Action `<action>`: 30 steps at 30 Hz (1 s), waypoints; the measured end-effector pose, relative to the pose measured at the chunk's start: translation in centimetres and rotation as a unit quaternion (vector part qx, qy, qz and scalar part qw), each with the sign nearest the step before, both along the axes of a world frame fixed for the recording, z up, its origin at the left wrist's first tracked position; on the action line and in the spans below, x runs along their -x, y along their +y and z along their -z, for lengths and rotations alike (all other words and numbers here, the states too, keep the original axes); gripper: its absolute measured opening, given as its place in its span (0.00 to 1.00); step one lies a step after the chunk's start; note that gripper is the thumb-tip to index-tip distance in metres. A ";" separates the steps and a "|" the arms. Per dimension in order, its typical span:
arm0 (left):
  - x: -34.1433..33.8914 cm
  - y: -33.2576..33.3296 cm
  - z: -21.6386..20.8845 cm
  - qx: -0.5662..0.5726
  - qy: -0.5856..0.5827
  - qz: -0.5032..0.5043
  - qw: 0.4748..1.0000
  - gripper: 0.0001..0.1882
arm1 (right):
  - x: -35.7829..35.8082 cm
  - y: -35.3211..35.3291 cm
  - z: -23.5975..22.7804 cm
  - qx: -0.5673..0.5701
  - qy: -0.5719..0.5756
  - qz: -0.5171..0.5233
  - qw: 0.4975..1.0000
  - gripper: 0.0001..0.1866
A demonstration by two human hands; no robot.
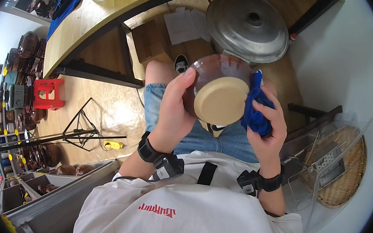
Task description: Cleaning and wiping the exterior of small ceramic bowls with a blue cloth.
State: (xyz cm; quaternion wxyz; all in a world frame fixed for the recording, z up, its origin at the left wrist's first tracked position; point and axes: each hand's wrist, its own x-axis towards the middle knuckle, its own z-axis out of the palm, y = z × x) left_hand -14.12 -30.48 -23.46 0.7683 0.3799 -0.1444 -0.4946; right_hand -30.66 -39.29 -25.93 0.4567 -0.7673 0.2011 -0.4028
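A brown glazed ceramic bowl (226,66) is held up over my lap, tilted so that its pale unglazed base (221,101) faces me. My left hand (176,104) grips the bowl's left side, thumb on the outer wall and the other fingers hidden behind it. In my right hand (269,125) is a bunched dark blue cloth (257,110), pressed against the bowl's right side. The inside of the bowl is out of sight.
Beyond the bowl stands a large lidded metal pan (248,25), near a wooden table (101,14). A cardboard box (151,42) lies underneath. At left are a red stool (49,94), a black stand (80,128) and shelves of pots; a wicker basket (338,169) sits at right.
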 end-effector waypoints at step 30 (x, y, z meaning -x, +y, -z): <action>-0.7 0.0 -0.5 0.044 0.091 -0.077 0.992 0.20 | -1.8 1.6 0.1 -0.046 -0.011 -0.024 0.999 0.24</action>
